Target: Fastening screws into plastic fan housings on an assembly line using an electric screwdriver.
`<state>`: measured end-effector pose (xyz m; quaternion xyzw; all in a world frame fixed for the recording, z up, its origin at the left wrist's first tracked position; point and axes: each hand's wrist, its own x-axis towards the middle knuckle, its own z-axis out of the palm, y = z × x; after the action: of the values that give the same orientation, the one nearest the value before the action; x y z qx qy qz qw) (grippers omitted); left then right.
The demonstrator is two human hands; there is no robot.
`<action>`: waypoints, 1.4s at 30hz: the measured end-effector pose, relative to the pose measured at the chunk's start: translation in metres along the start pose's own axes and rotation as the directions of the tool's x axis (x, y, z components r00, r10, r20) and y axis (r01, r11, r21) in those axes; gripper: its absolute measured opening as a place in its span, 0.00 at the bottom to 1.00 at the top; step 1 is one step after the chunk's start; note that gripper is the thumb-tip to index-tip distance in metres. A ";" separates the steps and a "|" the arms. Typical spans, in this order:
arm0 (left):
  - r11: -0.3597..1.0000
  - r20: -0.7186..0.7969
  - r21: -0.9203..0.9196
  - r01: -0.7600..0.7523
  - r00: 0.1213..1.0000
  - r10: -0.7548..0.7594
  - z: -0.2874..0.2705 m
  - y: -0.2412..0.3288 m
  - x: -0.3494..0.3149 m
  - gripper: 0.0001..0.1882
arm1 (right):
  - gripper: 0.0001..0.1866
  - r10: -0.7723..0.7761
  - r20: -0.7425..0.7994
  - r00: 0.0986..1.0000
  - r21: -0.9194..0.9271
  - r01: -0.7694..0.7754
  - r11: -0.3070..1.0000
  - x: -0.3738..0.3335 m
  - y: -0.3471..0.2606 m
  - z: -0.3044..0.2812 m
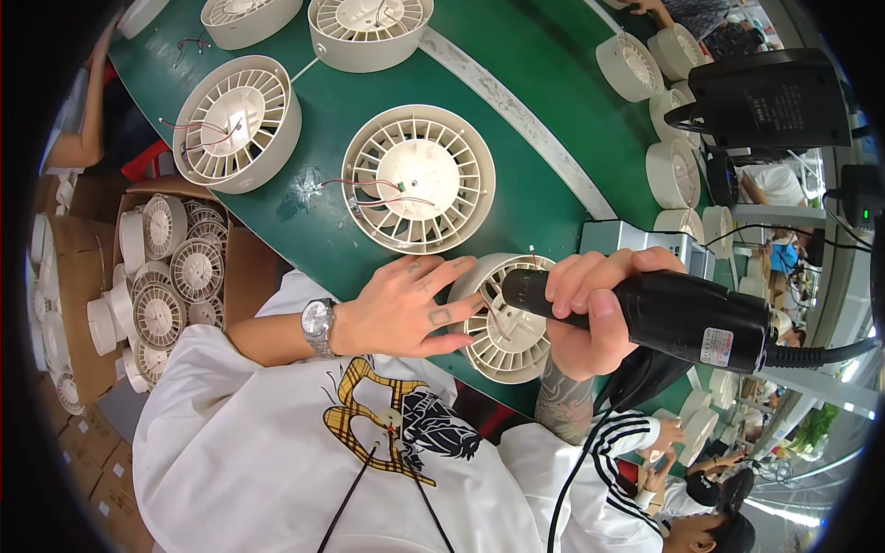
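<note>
My right hand [590,309] is wrapped round a thick black corded electric screwdriver [696,318]. Its nose points left, over a round off-white fan housing [509,355] with radial slats. The screwdriver and my hand hide part of this housing, and its tip against the work cannot be made out. My left hand [396,304] lies with fingers stretched over the near-left rim of the same housing, the index fingertip reaching inside by the wires. A second fan housing [419,184], with a red wire across its hub, lies just beyond my left hand.
More fan housings [238,124] stand on the green table [313,221], also along its far right side. A cardboard box [244,267] of slatted parts is at left. A grey metal box [636,241] stands beyond my right hand, near a black device [770,97]. Other people work nearby.
</note>
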<state>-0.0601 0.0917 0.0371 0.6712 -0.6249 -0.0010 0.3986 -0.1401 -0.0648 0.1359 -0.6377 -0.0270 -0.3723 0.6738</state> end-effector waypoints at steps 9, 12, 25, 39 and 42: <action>1.000 -0.008 -0.007 -0.012 1.000 0.012 0.000 0.000 0.001 0.21 | 0.22 0.014 -0.010 1.000 -0.006 -0.014 1.000 0.000 0.001 0.004; 1.000 0.011 -0.018 -0.013 1.000 0.013 0.002 0.000 -0.002 0.22 | 0.22 0.013 -0.006 1.000 -0.035 -0.013 0.999 -0.001 0.003 0.005; 0.983 -0.154 -0.118 -0.144 0.980 0.125 -0.001 -0.005 -0.004 0.23 | 0.20 0.149 -0.062 0.987 -0.063 -0.153 0.986 0.004 0.006 0.013; 0.969 -0.004 -0.229 -0.090 0.996 0.092 0.000 -0.005 -0.002 0.25 | 0.25 0.004 -0.007 1.000 -0.090 -0.005 0.996 -0.007 0.009 0.011; 0.971 0.086 -0.237 -0.014 0.996 0.035 -0.003 -0.004 -0.003 0.24 | 0.25 -0.107 0.031 0.994 0.098 0.104 0.990 0.002 -0.015 0.002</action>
<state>-0.0563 0.0954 0.0355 0.6106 -0.6457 -0.1004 0.4474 -0.1456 -0.0622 0.1494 -0.6087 -0.0906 -0.3943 0.6825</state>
